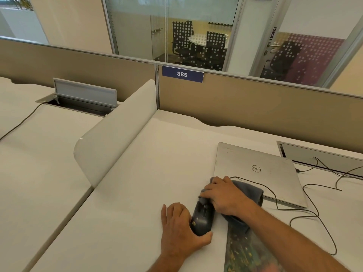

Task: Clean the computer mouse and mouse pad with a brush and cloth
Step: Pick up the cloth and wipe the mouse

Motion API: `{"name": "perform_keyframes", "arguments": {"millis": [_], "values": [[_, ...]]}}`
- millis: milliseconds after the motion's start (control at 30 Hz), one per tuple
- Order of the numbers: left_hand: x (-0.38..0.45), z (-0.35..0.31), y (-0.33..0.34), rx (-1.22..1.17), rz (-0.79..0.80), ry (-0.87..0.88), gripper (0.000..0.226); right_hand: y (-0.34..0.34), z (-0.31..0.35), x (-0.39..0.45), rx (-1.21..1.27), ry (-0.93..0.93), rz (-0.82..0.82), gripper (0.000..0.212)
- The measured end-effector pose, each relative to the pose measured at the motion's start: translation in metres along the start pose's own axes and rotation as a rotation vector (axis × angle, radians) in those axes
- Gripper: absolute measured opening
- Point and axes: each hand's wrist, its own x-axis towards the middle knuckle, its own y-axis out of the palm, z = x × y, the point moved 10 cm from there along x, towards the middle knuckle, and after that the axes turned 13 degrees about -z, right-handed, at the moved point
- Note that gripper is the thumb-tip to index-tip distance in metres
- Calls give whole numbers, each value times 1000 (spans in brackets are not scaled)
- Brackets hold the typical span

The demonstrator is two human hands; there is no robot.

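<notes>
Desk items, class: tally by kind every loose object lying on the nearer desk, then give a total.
Mouse: 1
Cloth: 1
Mouse pad: 1
Laptop: 1
Total: 4

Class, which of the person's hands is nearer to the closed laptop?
Right. The right hand, gripping the cloth at the mouse's front, lies beside the laptop's near edge. The left hand holds the mouse's far side, farther away.
</notes>
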Motion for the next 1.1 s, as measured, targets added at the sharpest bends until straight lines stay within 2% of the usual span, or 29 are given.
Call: {"name": "perform_keyframes", "arguments": {"millis": [67,167,267,333,633,800,867,967,1100], "values": [[0,0,0,-2,-5,1,66,-3,-9,0,3,33,-14,43],[0,0,-1,4,-9,3,67,-13,-8,-7,145,69,-151,44],[1,-2,-4,-6,-18,11,66,-17,10,-18,240,-29,-223,46],[2,-4,-6,-8,-23,18,67,-9,17,-23,224,-77,-194,46],[1,-4,-4,12,-6,19,67,1,-12,-14,-3,49,-92,39],[1,-2,-3,-3,-29,26,68,-14,-14,-19,236,151,-214,41],[1,-2,-3,-21,-45,32,69,-17,2,-21,316,79,-225,44],[2,-3,-4,-49,-67,29,70,-8,24,-24,300,-43,-165,44],[2,-3,-5,-51,-73,25,68,0,12,-19,246,49,-109,44]]}}
